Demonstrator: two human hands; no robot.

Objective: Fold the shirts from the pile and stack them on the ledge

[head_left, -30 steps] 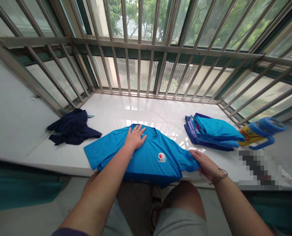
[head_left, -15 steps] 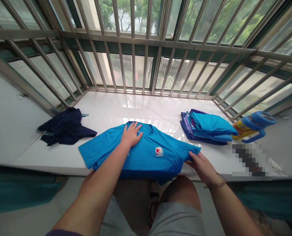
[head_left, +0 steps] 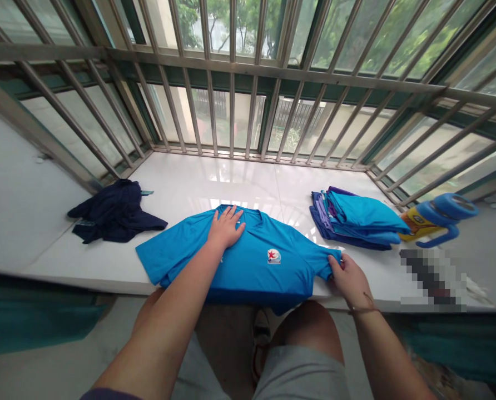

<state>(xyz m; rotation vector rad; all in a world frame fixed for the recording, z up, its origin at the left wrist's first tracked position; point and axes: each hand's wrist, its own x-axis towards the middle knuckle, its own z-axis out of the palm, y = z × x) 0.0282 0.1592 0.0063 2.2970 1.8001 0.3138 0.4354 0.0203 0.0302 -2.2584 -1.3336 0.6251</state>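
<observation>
Head view. A blue shirt (head_left: 252, 272) lies front up on a white sill (head_left: 214, 180), at the near edge and about mid-width. Its collar (head_left: 254, 216) points to the far side, and its near part hangs over the edge, above the person's knees. The left hand (head_left: 226, 226) rests palm down beside the collar, fingers slightly spread and gripping nothing, probably to anchor the cloth against pull. The right hand (head_left: 350, 280) pinches the end of the right sleeve (head_left: 321, 258) between thumb and fingers; the hold appears to draw the sleeve out sideways, with the left hand as counterweight. The left sleeve (head_left: 152, 258) lies spread, untouched by either hand. (A small emblem (head_left: 273, 256) on the chest confirms which face is up.)

A dark garment (head_left: 114, 214) lies crumpled at left, near the left sleeve; at right a folded stack (head_left: 365, 219) sits beyond the right hand, perhaps set aside to leave working width between the two. A bottle (head_left: 435, 211) stands just beside the stack; whether they touch cannot be told.

Far of the shirt, a band of white surface runs to the window bars (head_left: 252, 72), giving room for movement that way. Toward the right, room narrows between sleeve and stack; on the near side, the sill's edge is the limit for flat support.
</observation>
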